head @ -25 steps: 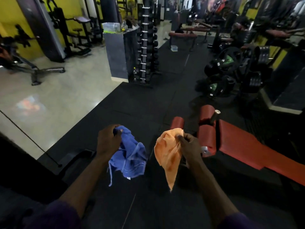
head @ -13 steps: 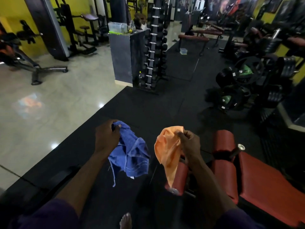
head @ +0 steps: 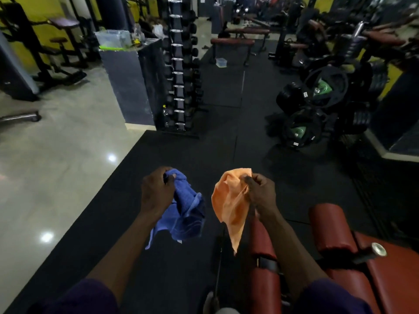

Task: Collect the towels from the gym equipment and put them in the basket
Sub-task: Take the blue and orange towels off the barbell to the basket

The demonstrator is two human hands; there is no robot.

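My left hand (head: 157, 191) grips a crumpled blue towel (head: 186, 211) that hangs below the fist. An orange towel (head: 229, 205) dangles from my right hand (head: 259, 191), pinched by its top edge and tapering to a point. Both hands are held out in front of me over the black rubber floor, about a hand's width apart. A small pale container (head: 221, 62) sits on the floor far ahead under a bench; I cannot tell if it is the basket.
A red padded bench (head: 385, 275) with roller pads (head: 328, 227) stands close on my right. Ahead left are a dumbbell rack (head: 181, 71) and a grey counter (head: 131, 80). Weight plates (head: 317, 96) pile up at right. Polished pale floor (head: 56, 166) lies to the left.
The view has moved forward and turned: the red bench has slid down and to the right in view, the dumbbell rack looks nearer. Both hands keep holding their towels.
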